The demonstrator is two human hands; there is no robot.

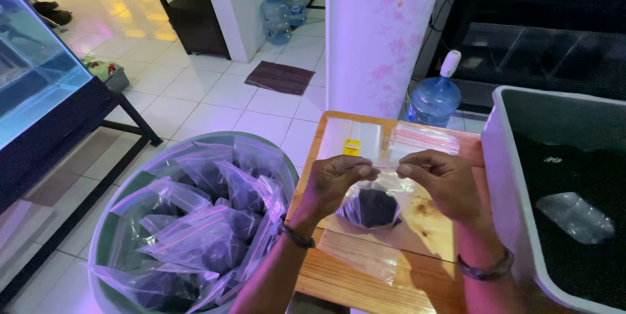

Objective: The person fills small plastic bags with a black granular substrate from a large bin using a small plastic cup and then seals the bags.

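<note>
Both hands, left hand (336,180) and right hand (438,180), pinch one clear plastic zip bag of dark soil (372,208) above the wooden counter (365,275); three blue water jugs (433,99) beyond.

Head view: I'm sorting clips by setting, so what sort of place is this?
Probably a small aquarium or fish-supply shop: a glass tank on a stand, a tub of dark material, and a bucket of filled zip bags like the bag both hands pinch.

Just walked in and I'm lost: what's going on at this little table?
A person's left hand and right hand pinch the top of a small clear bag of dark material over a wooden table. A bucket of similar filled bags stands to the left; a tub of dark material sits to the right.
</note>
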